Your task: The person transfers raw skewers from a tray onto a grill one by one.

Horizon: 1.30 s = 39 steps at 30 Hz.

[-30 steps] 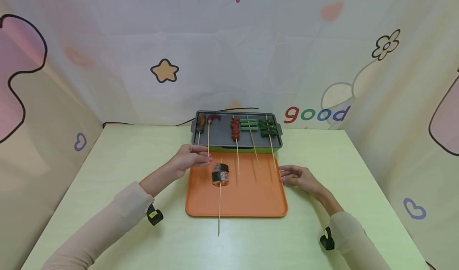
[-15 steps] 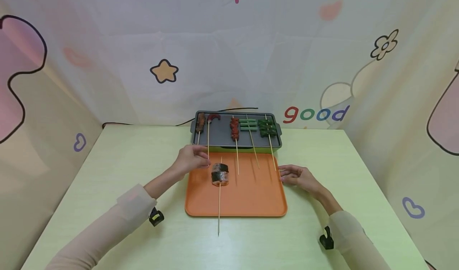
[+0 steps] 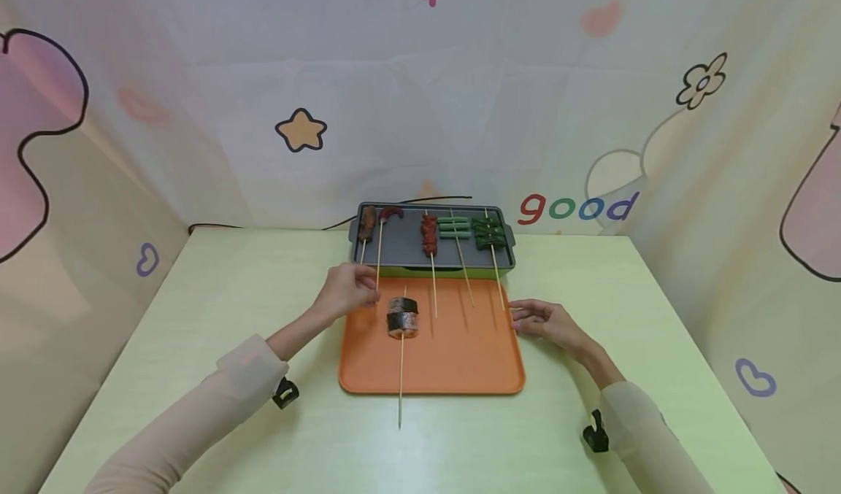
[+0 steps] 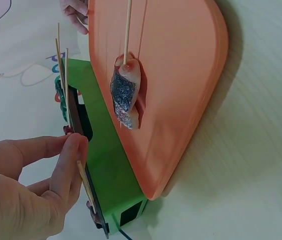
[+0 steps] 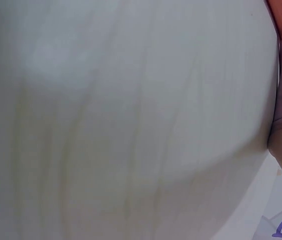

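Note:
In the head view my left hand (image 3: 344, 290) pinches the stick of a skewer between thumb and fingertips, above the orange tray's (image 3: 460, 363) far left corner. At that skewer's far end a curved dark-red piece (image 3: 391, 212) lies on the grill pan (image 3: 404, 244). The left wrist view shows thumb and index finger meeting beside the grill's green side (image 4: 108, 170). A skewer with thick, black-skinned fish chunks (image 3: 403, 317) lies on the tray, its stick reaching past the near edge. My right hand (image 3: 552, 326) touches the tray's right edge, fingers extended.
Also on the grill lie a brown meat skewer (image 3: 366, 225) at left, a red meat skewer (image 3: 429, 235), a green-stalk skewer (image 3: 453, 227) and a leafy green skewer (image 3: 489, 233). Their sticks overhang the front. A printed curtain (image 3: 420, 114) stands behind the pale table (image 3: 250, 275).
The left hand has shifted slightly left, the pinched stick's near end going with it. The right hand stays at the tray's edge.

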Each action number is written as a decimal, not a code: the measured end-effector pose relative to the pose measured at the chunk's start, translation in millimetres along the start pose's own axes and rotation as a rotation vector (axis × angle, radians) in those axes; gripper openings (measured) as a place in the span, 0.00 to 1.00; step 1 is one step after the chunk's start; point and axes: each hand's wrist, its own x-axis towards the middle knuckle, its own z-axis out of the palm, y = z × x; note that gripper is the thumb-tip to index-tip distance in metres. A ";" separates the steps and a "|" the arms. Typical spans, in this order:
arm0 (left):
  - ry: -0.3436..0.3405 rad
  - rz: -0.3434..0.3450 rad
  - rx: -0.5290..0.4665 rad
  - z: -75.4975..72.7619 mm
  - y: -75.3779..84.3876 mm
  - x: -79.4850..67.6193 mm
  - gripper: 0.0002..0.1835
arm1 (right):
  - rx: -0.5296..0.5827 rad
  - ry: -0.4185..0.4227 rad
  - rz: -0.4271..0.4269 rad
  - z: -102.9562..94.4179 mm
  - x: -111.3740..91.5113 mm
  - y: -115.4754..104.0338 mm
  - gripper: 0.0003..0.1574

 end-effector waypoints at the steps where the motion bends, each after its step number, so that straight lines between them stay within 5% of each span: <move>1: 0.004 0.009 0.016 -1.1 -0.2 -1.0 0.24 | 0.001 -0.001 -0.001 0.0 -0.1 0.5 0.33; 12: 0.037 0.039 0.030 -17.0 -2.6 -26.8 0.22 | 0.010 -0.003 -0.008 0.8 0.7 2.7 0.34; 20: -0.153 -0.030 -0.213 -0.6 -12.7 -61.3 0.21 | -0.002 -0.001 0.010 0.8 -2.0 1.7 0.34; 32: -0.395 -0.163 -0.356 25.7 -55.8 -91.7 0.20 | 0.005 -0.004 0.013 1.0 0.4 -1.0 0.34; 39: -0.398 -0.184 -0.430 36.3 -58.2 -102.0 0.20 | 0.011 -0.001 0.009 0.3 -1.4 0.8 0.33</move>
